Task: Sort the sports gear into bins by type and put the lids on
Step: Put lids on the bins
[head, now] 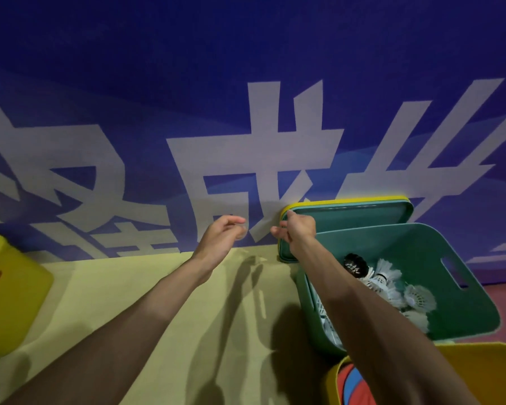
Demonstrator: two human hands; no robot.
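While the right hand (297, 226) reaches forward with its fingers (279, 230) curled at the top left corner of the teal plastic lid (362, 211), it appears to be pinching that corner, though whether the grip has fully closed on the edge cannot be told from this angle. The left hand (222, 233) hovers just beside it, fingers loosely bent and slightly apart, holding nothing clearly visible; it looks ready to help steady or take the other side. That teal lid stands on edge against the blue banner wall with large white characters (246, 112), stacked in front of a yellow plastic lid (345, 199) whose rim shows behind it, likely parked upright to keep the bins free during sorting. Directly in front sits the open teal plastic bin (465, 287) on the pale yellow tabletop (158, 287), holding white feather shuttlecocks (418, 296), so sorting for this bin seems finished and the lid is the step in hand. An open yellow bin (494, 372) with red and blue items sits nearest the person, and another yellow container (9, 293) rests at the far left.
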